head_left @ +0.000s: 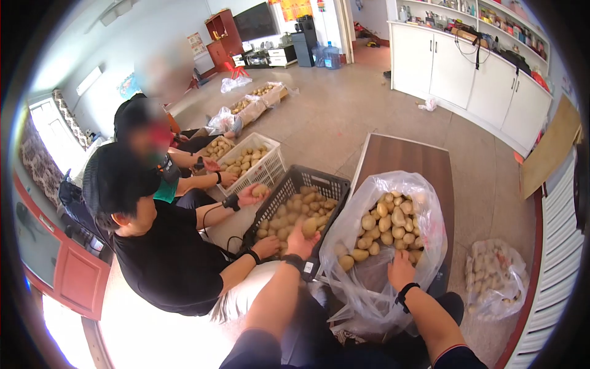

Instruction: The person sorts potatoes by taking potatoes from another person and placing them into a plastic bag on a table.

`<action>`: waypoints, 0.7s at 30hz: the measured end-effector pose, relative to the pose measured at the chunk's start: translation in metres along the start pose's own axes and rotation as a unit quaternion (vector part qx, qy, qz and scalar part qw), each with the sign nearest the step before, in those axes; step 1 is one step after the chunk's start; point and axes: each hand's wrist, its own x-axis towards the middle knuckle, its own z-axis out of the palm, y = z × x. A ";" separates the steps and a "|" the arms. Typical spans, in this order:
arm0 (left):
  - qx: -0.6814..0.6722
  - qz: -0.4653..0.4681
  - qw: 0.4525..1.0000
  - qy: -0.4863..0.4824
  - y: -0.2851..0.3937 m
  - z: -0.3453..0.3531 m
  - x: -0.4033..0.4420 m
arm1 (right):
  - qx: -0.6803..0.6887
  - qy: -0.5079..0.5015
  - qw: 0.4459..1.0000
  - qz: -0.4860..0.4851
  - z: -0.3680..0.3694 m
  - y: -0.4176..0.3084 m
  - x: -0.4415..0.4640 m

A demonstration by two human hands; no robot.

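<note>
Along the far right of the room, a white cabinet [470,86] stands beneath crowded shelves [516,31], a brown board [553,147] leaning nearby. At the far wall, a black television [254,23] hangs beside a red-brown cupboard [225,38], with water jugs [332,56] to the right and a red stool [235,70] in front. A patterned curtain [40,147] hangs left, above a red door [80,273]; white ribbed panel [550,264], near right.

One pale-yellow, oval potato [309,228] rests in the left hand [298,244] above a black, slatted crate [322,174] of potatoes [295,212]; a clear, crumpled plastic bag [365,298] stands open on the table [384,157], smooth potatoes [393,221] heaped inside.
</note>
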 end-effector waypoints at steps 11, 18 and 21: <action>-0.063 0.026 0.997 0.041 -0.002 -0.047 0.045 | -0.133 -0.005 0.978 -0.161 0.021 0.017 -0.003; 0.315 0.188 0.927 0.074 0.013 -0.043 0.010 | -0.164 -0.061 0.973 -0.153 0.004 0.007 -0.008; 0.663 0.287 0.689 0.061 0.018 -0.037 -0.015 | -0.174 -0.078 0.968 -0.163 0.009 0.016 -0.011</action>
